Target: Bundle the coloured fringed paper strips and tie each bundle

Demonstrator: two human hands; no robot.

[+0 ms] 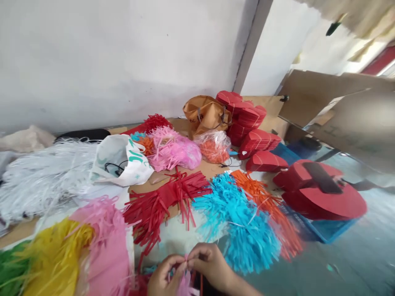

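Close together at the bottom middle, my left hand (165, 275) and my right hand (210, 263) both pinch the top of a pink paper tassel (184, 283). Its strips hang down between my hands, and their lower ends run out of view. Just beyond lies a bundle of red fringed paper (166, 195). To the right of it are blue fringed paper (243, 222) and orange fringed paper (265, 201). On the left, pink fringed paper (108, 246) lies beside yellow fringed paper (58, 255) and green fringed paper (14, 263).
Tied stacks of red cut paper (253, 117) stand at the back right; more rest on a blue crate (336, 230). Along the wall are a brown bag (205, 115), a white bag (121, 160), a clear bag of orange strips (214, 148) and white strands (49, 176). Cardboard (327, 94) stands right.
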